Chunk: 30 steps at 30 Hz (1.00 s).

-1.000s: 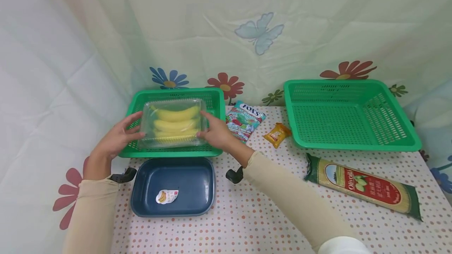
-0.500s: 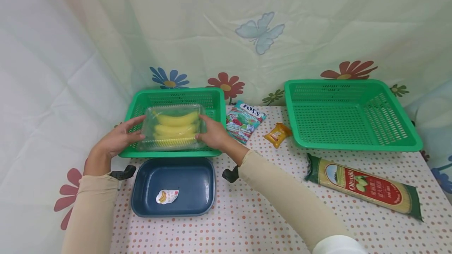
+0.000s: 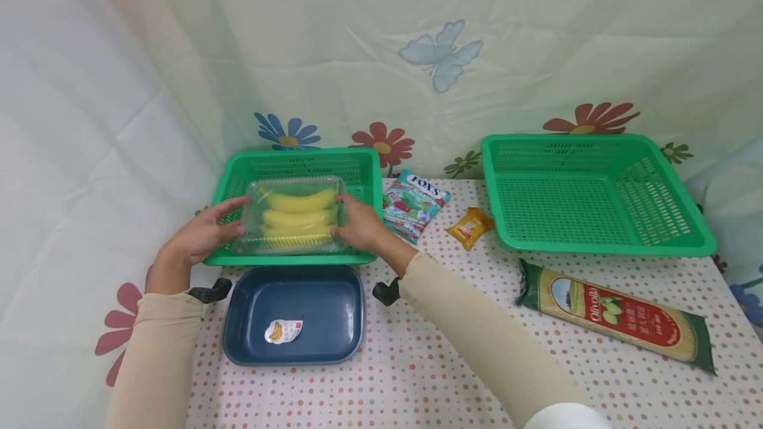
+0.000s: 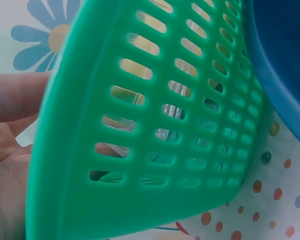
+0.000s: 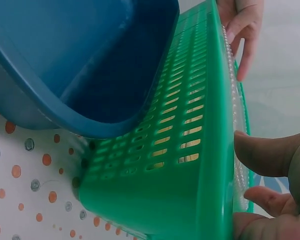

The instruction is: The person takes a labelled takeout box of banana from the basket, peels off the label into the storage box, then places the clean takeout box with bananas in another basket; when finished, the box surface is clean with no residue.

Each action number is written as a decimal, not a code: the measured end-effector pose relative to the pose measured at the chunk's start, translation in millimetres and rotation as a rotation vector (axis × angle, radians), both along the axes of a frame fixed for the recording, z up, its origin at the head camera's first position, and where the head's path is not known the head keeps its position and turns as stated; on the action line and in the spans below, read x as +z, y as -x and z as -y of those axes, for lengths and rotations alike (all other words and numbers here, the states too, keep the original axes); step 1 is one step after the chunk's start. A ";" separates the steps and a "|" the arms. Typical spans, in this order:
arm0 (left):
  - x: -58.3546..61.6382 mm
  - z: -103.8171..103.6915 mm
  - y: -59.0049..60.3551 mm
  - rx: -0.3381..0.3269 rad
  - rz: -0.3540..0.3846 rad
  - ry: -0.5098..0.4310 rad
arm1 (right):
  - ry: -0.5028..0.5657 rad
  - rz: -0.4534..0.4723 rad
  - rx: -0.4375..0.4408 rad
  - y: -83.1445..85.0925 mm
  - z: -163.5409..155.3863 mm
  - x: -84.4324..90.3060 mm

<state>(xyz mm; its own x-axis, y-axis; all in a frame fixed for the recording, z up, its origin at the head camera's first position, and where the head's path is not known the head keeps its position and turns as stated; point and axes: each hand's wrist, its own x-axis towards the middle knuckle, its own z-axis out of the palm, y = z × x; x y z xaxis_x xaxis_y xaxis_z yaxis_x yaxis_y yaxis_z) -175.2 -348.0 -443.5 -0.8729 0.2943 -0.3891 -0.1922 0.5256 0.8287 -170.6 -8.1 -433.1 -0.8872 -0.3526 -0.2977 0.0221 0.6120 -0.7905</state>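
A clear plastic box (image 3: 253,236) with several bananas (image 3: 299,220) inside lies within the left green basket (image 3: 367,259), its near edge close to the front rim. In the right wrist view the box's ridged edge shows at about rim height; whether it touches the basket floor I cannot tell. My left hand (image 3: 199,236) holds the box's left end, fingers spread with the thumb nearer me. At the opposite end my right hand (image 3: 361,226) grips the box, thumb in front and fingers behind. The left wrist view shows bananas through the basket's slots, with part of that hand hidden by the rim.
A blue tray (image 3: 324,346) with a banana sticker stands in front of the left basket. A FOX'S candy bag (image 3: 414,207) and a small orange packet (image 3: 470,228) lie between both baskets. Another green basket (image 3: 602,247) is at right, behind a spaghetti pack (image 3: 616,316).
Both hands have lowered the box of bananas from a tilted position over the left basket into it. Over the last half second the box has hardly moved.
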 end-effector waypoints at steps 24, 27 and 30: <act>17.1 -25.8 -8.0 0.056 -0.121 0.104 | 0.103 -0.023 -0.048 -4.8 -18.5 3.2; 28.7 -36.0 -11.3 0.077 -0.177 0.155 | 0.138 -0.043 -0.056 -9.0 -32.3 12.1; 41.7 -47.0 -16.0 0.099 -0.263 0.218 | 0.211 -0.060 -0.066 -13.5 -50.6 23.9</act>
